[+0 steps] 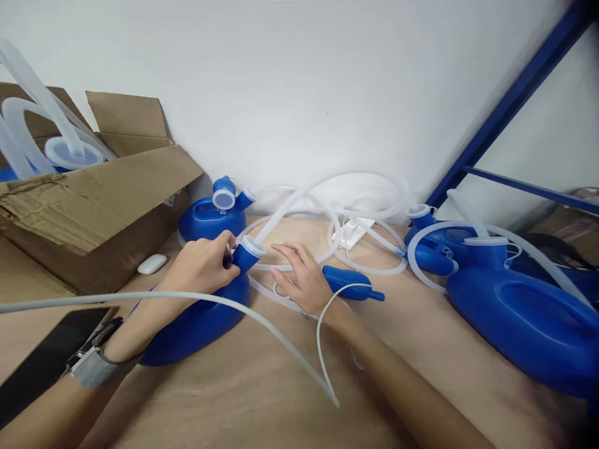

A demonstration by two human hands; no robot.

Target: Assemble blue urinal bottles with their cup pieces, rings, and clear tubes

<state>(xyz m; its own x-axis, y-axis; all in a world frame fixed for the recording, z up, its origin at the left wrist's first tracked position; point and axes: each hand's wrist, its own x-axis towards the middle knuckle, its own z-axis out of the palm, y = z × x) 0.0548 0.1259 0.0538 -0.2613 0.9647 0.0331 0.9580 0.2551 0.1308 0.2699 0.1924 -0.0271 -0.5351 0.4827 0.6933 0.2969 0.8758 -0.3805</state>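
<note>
My left hand (pixel 206 265) is closed around the neck of a blue plastic urinal bottle (pixel 206 324), which lies tilted on the table under my left forearm. A white cap (pixel 253 246) sits on the bottle's mouth, and a clear hose (pixel 285 215) runs up from it. My right hand (pixel 304 277) is just to the right of the cap, fingers spread and holding nothing I can see. Beside my right wrist lies a separate blue funnel-shaped piece (pixel 353 284). A thin pale cord (pixel 210 298) crosses in front of my left forearm, close to the camera.
A cardboard box (pixel 107 199) with hoses stands left. Behind are another blue bottle (pixel 210 218) and a white power strip (pixel 353 232). More blue bottles (pixel 524 318) with coiled hoses are on the right, near a blue metal frame (pixel 510 93). A phone (pixel 51 349) and a white mouse (pixel 152 264) lie left.
</note>
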